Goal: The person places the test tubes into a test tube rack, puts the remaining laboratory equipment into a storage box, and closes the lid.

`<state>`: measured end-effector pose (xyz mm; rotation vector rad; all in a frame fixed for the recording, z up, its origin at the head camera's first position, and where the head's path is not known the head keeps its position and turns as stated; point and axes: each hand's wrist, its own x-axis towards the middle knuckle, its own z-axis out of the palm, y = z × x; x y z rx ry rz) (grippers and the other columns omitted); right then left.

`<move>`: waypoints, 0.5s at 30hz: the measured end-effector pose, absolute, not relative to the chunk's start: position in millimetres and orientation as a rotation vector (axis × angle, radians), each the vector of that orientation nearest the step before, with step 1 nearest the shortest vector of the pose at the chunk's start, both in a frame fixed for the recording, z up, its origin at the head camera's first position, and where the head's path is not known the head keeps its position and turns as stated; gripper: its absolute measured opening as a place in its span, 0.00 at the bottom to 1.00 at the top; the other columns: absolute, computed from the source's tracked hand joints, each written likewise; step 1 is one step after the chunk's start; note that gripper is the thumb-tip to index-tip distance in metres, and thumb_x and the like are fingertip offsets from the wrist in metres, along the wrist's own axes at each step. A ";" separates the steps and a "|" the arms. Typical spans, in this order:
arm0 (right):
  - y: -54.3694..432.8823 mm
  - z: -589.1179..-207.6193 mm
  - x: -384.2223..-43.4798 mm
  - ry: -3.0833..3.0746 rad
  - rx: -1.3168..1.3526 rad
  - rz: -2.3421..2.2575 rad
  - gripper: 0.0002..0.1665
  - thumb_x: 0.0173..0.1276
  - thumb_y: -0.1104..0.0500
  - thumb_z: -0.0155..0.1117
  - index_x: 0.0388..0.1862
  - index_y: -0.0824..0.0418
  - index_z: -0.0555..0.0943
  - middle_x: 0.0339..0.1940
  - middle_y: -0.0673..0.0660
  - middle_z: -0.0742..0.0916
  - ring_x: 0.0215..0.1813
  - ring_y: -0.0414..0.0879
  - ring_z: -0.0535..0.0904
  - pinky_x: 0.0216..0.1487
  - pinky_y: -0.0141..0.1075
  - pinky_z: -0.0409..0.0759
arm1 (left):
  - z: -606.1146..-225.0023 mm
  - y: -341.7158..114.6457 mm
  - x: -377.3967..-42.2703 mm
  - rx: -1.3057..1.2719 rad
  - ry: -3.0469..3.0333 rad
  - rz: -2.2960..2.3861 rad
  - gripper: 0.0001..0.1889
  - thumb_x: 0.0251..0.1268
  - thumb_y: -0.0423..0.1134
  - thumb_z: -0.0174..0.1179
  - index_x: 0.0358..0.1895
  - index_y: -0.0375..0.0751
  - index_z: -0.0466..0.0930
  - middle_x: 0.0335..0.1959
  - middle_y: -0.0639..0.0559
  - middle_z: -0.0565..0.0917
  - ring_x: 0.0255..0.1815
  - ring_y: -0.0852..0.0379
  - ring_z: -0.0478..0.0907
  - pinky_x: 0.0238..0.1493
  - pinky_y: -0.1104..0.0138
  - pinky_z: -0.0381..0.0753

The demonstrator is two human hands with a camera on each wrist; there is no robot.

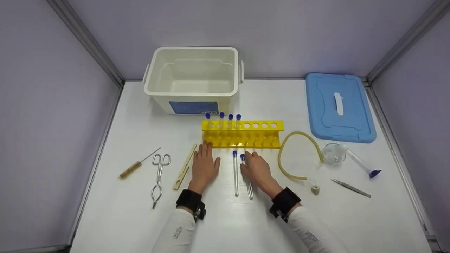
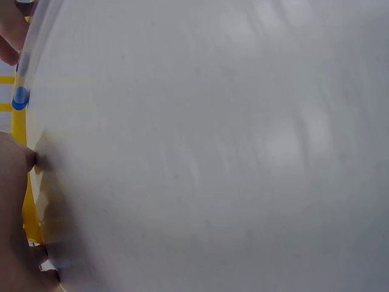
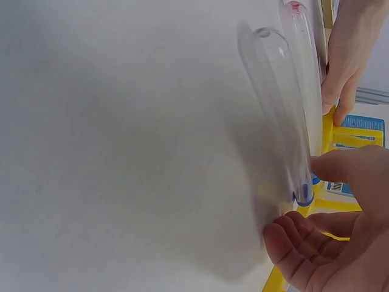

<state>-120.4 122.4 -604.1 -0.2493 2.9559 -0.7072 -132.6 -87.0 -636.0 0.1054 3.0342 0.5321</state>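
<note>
Two clear test tubes with blue caps are in front of the yellow test tube rack (image 1: 242, 125). My right hand (image 1: 258, 170) curls its thumb and fingers about the capped end of the right tube (image 3: 282, 109), thumb on its left side, fingers on its right. Close on the left is the other test tube (image 1: 236, 175), its cap towards the rack. My left hand (image 1: 204, 167) rests with straight fingers at the rack's front left corner, thumb spread. Several capped tubes (image 1: 222, 119) stand in the rack's left holes.
Behind the rack is an open cream bin (image 1: 191, 95), with its blue lid (image 1: 341, 116) at the back right. Wooden clamp (image 1: 184, 168), metal tongs (image 1: 159, 177) and brush (image 1: 135, 166) lie left. Yellow tubing (image 1: 280, 160), glass dish (image 1: 334, 154), purple-based cylinder (image 1: 360, 161) and tweezers (image 1: 351, 188) lie right.
</note>
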 end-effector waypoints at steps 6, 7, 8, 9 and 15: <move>116.7 -603.6 -121.0 2.954 -0.229 -0.627 0.20 0.67 0.57 0.63 0.53 0.68 0.81 0.42 0.66 0.81 0.30 0.55 0.80 0.32 0.46 0.81 | -636.7 -86.6 -132.0 0.112 3.044 0.552 0.35 0.76 0.51 0.48 0.77 0.33 0.55 0.81 0.36 0.52 0.80 0.37 0.54 0.78 0.44 0.56; 116.3 -603.9 -120.9 2.962 -0.228 -0.617 0.18 0.67 0.58 0.63 0.51 0.68 0.81 0.41 0.65 0.81 0.29 0.54 0.79 0.31 0.45 0.81 | -636.8 -86.6 -131.9 0.115 3.047 0.552 0.35 0.76 0.51 0.48 0.77 0.33 0.55 0.80 0.36 0.53 0.80 0.37 0.54 0.78 0.44 0.56; 116.0 -604.2 -120.8 2.976 -0.230 -0.608 0.17 0.67 0.59 0.63 0.50 0.68 0.82 0.39 0.64 0.81 0.28 0.53 0.79 0.30 0.45 0.80 | -636.6 -86.6 -131.8 0.117 3.049 0.549 0.35 0.76 0.51 0.48 0.77 0.33 0.55 0.80 0.36 0.53 0.80 0.37 0.54 0.78 0.44 0.56; 115.8 -604.7 -120.8 2.990 -0.231 -0.597 0.15 0.66 0.60 0.64 0.48 0.68 0.83 0.38 0.64 0.81 0.27 0.53 0.79 0.29 0.45 0.80 | -636.6 -86.7 -131.7 0.120 3.052 0.547 0.35 0.76 0.51 0.48 0.77 0.33 0.55 0.80 0.36 0.53 0.80 0.37 0.54 0.78 0.44 0.56; 115.6 -606.0 -121.7 3.033 -0.231 -0.584 0.11 0.66 0.64 0.62 0.44 0.67 0.85 0.33 0.63 0.81 0.24 0.54 0.79 0.25 0.44 0.78 | -636.3 -86.9 -130.7 0.128 3.070 0.553 0.34 0.76 0.50 0.49 0.76 0.32 0.57 0.80 0.36 0.55 0.79 0.37 0.56 0.77 0.44 0.57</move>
